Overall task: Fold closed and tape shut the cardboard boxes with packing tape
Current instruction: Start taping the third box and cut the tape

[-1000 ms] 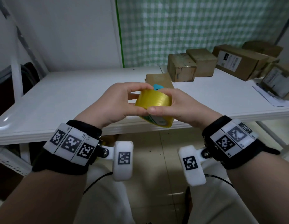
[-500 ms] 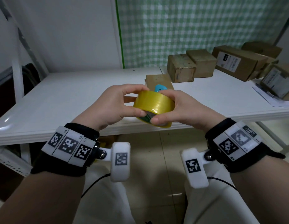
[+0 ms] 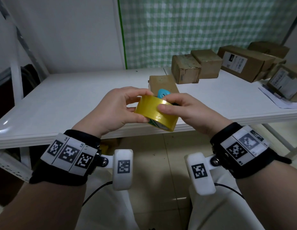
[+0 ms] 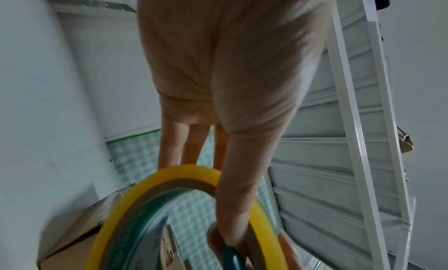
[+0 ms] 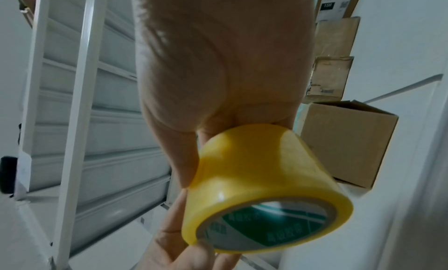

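Observation:
A yellow roll of packing tape (image 3: 155,112) with a green-printed core is held between both hands above the table's front edge. My left hand (image 3: 118,110) grips its left side, thumb underneath and fingers over the top. My right hand (image 3: 182,110) holds the right side, thumb pressed on the outer band. A small blue tool (image 3: 162,93) sticks up behind the roll by my right fingers. The roll fills the wrist views (image 4: 184,216) (image 5: 264,186). A small brown cardboard box (image 3: 162,83) lies on the table just behind the hands.
The white table (image 3: 69,97) spans the view. Several brown cardboard boxes (image 3: 196,68) stand at its back right, some with white labels (image 3: 234,62). Papers (image 3: 277,98) lie at the right edge. A white metal frame (image 3: 16,75) stands at the left.
The roll has tilted and turned between my hands, its printed core now facing down toward me. My right thumb has shifted onto the outer band. Both hands stay over the table edge.

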`<state>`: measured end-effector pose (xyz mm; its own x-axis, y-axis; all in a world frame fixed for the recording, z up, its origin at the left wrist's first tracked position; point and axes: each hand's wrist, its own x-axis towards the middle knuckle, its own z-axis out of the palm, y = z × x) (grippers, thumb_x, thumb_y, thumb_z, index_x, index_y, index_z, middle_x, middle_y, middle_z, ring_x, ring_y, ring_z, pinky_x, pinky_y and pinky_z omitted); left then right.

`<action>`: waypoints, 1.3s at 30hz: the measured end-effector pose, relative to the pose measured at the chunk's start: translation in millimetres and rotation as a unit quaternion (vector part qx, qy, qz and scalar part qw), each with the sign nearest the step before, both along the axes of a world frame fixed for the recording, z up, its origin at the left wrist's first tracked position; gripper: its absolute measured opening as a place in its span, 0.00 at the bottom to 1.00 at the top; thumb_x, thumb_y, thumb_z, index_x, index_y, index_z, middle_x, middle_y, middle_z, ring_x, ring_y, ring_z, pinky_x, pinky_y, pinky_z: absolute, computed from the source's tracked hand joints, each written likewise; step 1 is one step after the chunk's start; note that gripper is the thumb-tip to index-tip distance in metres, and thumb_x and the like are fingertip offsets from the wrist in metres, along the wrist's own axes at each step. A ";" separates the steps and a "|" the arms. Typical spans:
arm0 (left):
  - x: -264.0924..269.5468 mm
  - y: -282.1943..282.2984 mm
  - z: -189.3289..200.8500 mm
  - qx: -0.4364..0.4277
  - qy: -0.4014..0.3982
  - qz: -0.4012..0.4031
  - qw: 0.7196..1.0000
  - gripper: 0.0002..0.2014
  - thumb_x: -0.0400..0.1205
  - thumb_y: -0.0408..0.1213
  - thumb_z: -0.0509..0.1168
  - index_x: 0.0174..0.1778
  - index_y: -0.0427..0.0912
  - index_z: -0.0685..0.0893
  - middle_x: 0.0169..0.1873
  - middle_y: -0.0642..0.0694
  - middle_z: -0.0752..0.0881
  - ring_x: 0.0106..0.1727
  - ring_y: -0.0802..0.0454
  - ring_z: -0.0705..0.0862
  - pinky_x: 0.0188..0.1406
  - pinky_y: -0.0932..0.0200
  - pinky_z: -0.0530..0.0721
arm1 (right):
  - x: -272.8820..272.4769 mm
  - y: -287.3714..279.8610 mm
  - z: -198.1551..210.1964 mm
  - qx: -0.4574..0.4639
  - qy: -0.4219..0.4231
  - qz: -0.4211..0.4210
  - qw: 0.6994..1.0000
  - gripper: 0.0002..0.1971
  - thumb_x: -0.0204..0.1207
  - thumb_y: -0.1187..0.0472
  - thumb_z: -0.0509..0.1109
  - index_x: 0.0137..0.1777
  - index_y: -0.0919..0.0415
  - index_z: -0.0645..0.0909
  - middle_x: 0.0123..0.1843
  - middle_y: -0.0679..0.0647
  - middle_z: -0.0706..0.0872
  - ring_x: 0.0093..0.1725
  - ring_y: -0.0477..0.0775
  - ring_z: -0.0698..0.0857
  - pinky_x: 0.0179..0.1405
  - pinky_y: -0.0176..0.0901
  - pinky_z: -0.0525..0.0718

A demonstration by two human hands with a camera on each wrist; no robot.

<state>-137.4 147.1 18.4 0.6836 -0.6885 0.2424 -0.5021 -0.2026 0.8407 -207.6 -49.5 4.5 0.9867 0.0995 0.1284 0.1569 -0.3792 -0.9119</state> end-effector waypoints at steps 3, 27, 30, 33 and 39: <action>0.3 -1.1 -1.5 -0.005 0.008 -0.003 1.000 0.29 0.64 0.26 0.79 0.53 0.62 0.82 0.58 0.58 0.83 0.61 0.66 0.80 0.49 0.74 0.82 | -2.6 -5.0 -1.0 0.024 0.018 0.015 0.999 0.14 0.72 0.50 0.68 0.47 0.60 0.85 0.43 0.55 0.83 0.45 0.48 0.80 0.51 0.45 0.75; 1.1 -11.1 -7.1 0.012 -0.058 0.010 0.998 0.30 0.63 0.31 0.81 0.52 0.66 0.80 0.56 0.55 0.83 0.63 0.57 0.80 0.55 0.65 0.85 | 5.7 2.8 -11.2 0.050 -0.009 -0.076 0.996 0.27 0.66 0.45 0.73 0.46 0.74 0.85 0.41 0.72 0.82 0.40 0.52 0.80 0.43 0.47 0.74; 0.5 -11.0 -6.5 0.019 -0.084 0.013 0.996 0.30 0.62 0.33 0.81 0.51 0.68 0.79 0.56 0.56 0.82 0.62 0.58 0.80 0.54 0.64 0.86 | 5.8 2.6 -9.8 0.047 0.000 -0.073 0.996 0.24 0.68 0.47 0.73 0.46 0.73 0.85 0.39 0.62 0.82 0.40 0.51 0.79 0.43 0.47 0.74; 0.3 -10.2 -5.4 0.031 -0.098 0.016 0.995 0.30 0.62 0.35 0.81 0.51 0.70 0.78 0.56 0.59 0.81 0.63 0.57 0.80 0.53 0.64 0.86 | 4.4 -1.5 -10.2 0.059 0.014 -0.045 0.997 0.26 0.68 0.49 0.70 0.48 0.76 0.82 0.40 0.61 0.80 0.41 0.53 0.77 0.46 0.48 0.72; 2.1 -8.4 -6.2 0.017 -0.082 0.009 0.996 0.30 0.62 0.32 0.81 0.51 0.67 0.80 0.57 0.58 0.81 0.63 0.60 0.79 0.53 0.67 0.85 | 1.3 -10.4 -10.9 0.080 0.016 0.014 0.997 0.22 0.70 0.51 0.70 0.50 0.74 0.81 0.42 0.60 0.79 0.44 0.54 0.77 0.50 0.51 0.72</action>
<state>-135.3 138.7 12.3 0.6496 -0.6859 0.3279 -0.6277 -0.2405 0.7404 -206.3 -60.0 -6.4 0.9877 0.1078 0.1133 0.1352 -0.2242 -0.9651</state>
